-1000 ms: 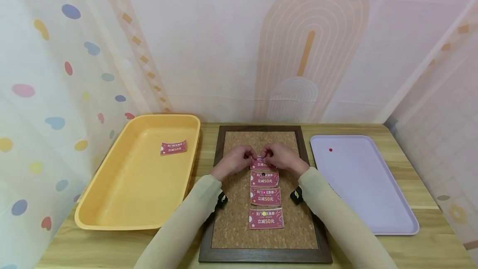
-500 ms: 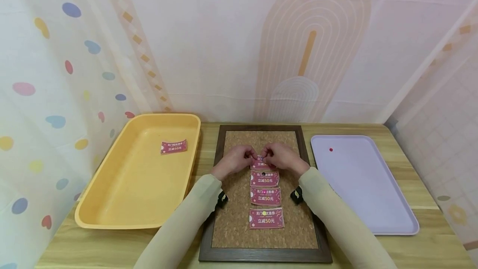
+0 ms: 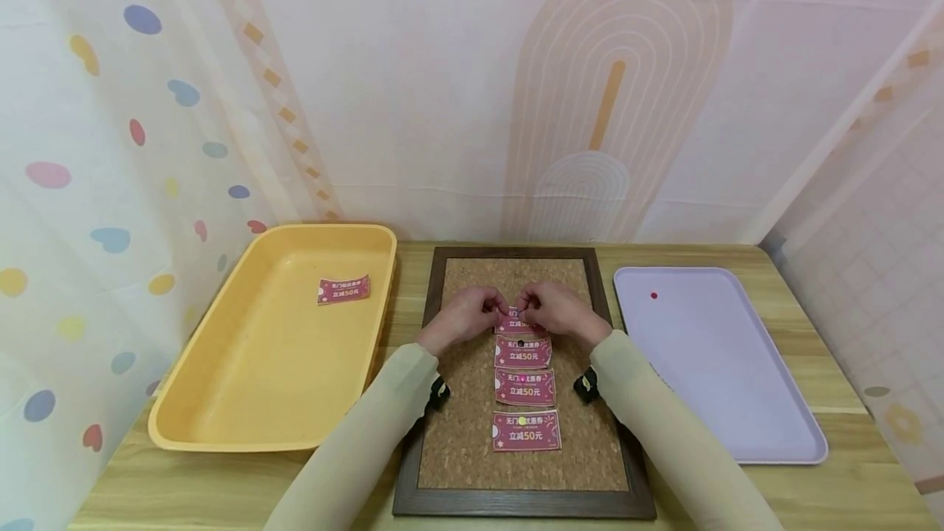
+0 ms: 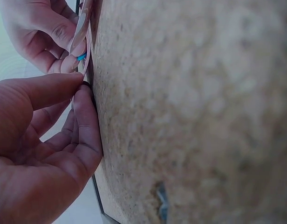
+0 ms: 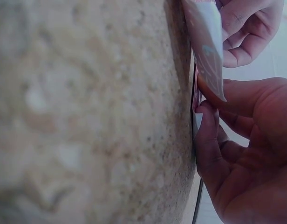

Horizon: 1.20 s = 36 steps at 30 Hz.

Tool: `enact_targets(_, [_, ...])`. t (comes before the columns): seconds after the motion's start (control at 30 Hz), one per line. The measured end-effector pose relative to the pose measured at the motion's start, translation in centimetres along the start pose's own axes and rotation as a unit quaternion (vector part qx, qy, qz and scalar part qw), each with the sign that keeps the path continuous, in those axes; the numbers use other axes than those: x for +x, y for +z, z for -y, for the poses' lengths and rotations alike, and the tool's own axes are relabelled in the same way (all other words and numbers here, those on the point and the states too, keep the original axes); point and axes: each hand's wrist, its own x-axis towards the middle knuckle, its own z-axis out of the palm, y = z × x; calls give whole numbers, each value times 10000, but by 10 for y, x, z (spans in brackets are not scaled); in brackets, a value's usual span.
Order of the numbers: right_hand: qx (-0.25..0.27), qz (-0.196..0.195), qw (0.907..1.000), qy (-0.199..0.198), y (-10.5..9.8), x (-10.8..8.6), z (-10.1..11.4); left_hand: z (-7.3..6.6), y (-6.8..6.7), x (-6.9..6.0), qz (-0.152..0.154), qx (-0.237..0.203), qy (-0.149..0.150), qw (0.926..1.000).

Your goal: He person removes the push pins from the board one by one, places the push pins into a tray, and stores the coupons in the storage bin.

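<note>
In the head view, several pink coupons run in a column up a cork board [image 3: 457, 449]. My left hand [image 3: 466, 314] pinches the upper left edge of the topmost coupon [image 3: 510, 324]. Beside it, my right hand [image 3: 556, 308] has its thumb and finger together at the top middle of that coupon, pinching a small blue pushpin [image 4: 81, 57], mostly hidden by the fingers. Below lie three coupons: one with a black pin [image 3: 520, 343], one with a pink pin [image 3: 523, 378], the lowest with a yellow pin [image 3: 522, 421]. A coupon edge [image 5: 206, 46] curls off the board in the right wrist view.
A yellow tray [image 3: 258, 383] stands at the left, with one loose coupon [image 3: 343, 290] in it. At the right lies a lilac tray [image 3: 730, 375] bearing a red pin [image 3: 654, 296]. The board's dark wooden frame [image 3: 524, 503] rests on a wooden table [image 3: 848, 449].
</note>
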Motion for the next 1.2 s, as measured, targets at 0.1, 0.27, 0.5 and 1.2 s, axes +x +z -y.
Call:
enact_targets(0.1, [3, -1, 10000, -3, 0, 0, 0, -1, 0, 0, 25, 4, -45, 10000])
enact_targets(0.27, [64, -5, 10000, -45, -1, -1, 0, -3, -1, -1, 74, 40, -85, 9999])
enact_targets(0.5, [98, -6, 9999, -109, -2, -1, 1, -1, -2, 0, 65, 108, -109, 9999])
enact_targets(1.2, [977, 191, 9950, 17, -12, -4, -5, -5, 4, 1, -231, 84, -46, 9997])
